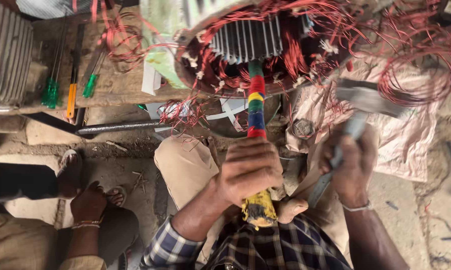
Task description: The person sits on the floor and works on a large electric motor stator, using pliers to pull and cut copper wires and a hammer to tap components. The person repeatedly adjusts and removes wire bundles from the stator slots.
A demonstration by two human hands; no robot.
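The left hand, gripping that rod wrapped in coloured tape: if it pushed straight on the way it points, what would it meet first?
Probably the motor stator. The left hand points the taped rod up into its opening, toward the metal slots and red copper windings; exact depth is unclear.

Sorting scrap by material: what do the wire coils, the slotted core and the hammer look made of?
Wire coils: probably enamelled copper, glossy reddish strands. Slotted core: likely steel, dull grey ribs. Hammer in the right hand: grey metal head, blurred; its handle also looks metallic.
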